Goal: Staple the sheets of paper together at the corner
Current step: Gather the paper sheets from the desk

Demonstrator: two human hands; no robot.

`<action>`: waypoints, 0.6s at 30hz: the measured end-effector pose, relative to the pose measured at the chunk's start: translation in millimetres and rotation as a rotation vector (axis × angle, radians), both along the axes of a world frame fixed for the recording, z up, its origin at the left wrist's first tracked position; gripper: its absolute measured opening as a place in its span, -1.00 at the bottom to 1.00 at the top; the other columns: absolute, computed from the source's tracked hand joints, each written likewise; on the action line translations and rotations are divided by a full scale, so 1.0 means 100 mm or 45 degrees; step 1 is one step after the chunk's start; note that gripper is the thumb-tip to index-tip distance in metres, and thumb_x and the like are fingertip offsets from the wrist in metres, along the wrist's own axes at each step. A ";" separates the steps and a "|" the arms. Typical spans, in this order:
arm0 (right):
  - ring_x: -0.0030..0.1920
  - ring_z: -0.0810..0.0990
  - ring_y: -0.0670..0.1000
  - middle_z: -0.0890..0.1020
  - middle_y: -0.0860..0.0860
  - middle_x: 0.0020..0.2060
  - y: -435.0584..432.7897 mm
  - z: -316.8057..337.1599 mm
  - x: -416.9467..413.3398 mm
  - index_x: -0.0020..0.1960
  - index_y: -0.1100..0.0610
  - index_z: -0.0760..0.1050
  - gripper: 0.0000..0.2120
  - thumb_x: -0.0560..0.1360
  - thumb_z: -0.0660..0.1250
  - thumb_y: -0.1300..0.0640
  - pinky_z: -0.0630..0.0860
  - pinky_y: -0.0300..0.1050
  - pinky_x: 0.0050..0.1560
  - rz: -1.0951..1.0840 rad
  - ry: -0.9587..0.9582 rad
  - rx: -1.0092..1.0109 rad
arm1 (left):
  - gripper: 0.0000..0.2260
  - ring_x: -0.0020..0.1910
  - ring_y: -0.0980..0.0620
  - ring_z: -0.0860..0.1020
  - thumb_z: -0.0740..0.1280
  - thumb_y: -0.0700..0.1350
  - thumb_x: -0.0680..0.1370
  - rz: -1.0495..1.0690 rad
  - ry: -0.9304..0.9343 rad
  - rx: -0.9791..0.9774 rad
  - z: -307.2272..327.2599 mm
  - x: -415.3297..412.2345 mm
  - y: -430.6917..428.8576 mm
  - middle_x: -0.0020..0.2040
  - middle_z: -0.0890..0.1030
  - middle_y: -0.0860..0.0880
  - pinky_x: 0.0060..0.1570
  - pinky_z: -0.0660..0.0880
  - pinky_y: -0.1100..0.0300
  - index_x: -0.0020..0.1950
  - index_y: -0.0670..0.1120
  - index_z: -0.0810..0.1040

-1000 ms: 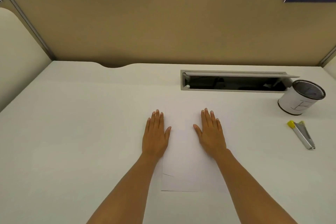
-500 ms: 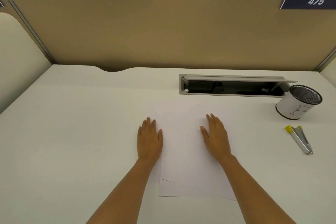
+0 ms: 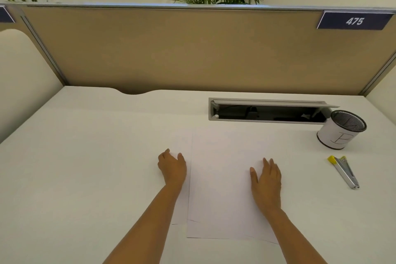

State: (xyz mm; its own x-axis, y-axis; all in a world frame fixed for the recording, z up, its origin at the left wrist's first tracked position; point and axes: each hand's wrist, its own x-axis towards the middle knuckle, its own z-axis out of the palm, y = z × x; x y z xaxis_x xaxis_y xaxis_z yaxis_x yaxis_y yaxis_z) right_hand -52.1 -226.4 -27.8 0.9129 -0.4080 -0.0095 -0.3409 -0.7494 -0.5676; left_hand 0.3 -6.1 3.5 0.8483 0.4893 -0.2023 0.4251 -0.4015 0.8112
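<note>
On the pale counter (image 3: 85, 167) a loose stack of white sheets (image 3: 218, 178) lies slightly fanned between both hands, the left hand (image 3: 172, 168) curled at its left edge and the right hand (image 3: 266, 180) flat on its right side, neither gripping anything, while the stapler (image 3: 345, 172) rests well apart to the right, near a mesh cup (image 3: 341, 129).

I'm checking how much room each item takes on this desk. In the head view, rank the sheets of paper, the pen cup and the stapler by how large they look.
1. Sheets of paper, by far the largest.
2. Pen cup.
3. Stapler, long but thin, so smallest in area.

The cup sits slightly farther from the camera, so the last two are less certain.
</note>
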 end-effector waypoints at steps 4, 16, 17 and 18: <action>0.53 -0.03 0.10 0.06 0.12 0.53 0.06 -0.01 -0.01 0.51 0.20 0.04 -0.44 0.60 0.08 0.00 -0.03 -0.03 0.51 0.080 0.021 -0.014 | -0.56 0.34 -0.20 0.35 0.23 -0.13 0.56 -0.032 0.044 -0.084 0.02 0.02 -0.05 0.40 0.32 -0.22 0.33 0.32 -0.05 0.40 -0.24 0.28; 0.53 -0.02 0.09 0.07 0.12 0.53 0.15 -0.05 0.01 0.50 0.21 0.06 -0.45 0.59 0.08 0.00 -0.05 -0.09 0.50 0.104 -0.014 -0.072 | -0.53 0.29 -0.13 0.33 0.35 0.11 0.44 -0.121 0.432 0.267 0.03 0.07 -0.31 0.28 0.41 -0.12 0.24 0.25 0.01 0.28 -0.05 0.43; 0.53 -0.03 0.09 0.06 0.11 0.53 0.15 -0.06 0.01 0.50 0.20 0.06 -0.45 0.59 0.07 -0.01 -0.06 -0.09 0.50 0.102 -0.011 -0.078 | -0.54 0.30 -0.12 0.30 0.37 0.09 0.43 -0.106 0.416 0.313 0.03 0.04 -0.33 0.31 0.36 -0.12 0.25 0.25 0.02 0.27 -0.05 0.43; 0.53 -0.03 0.08 0.06 0.11 0.53 0.14 -0.07 0.02 0.50 0.20 0.05 -0.45 0.59 0.07 -0.01 -0.06 -0.10 0.50 0.101 -0.013 -0.083 | -0.55 0.32 -0.12 0.28 0.38 0.05 0.43 -0.085 0.378 0.350 0.03 0.02 -0.36 0.34 0.31 -0.12 0.26 0.26 0.03 0.26 -0.07 0.42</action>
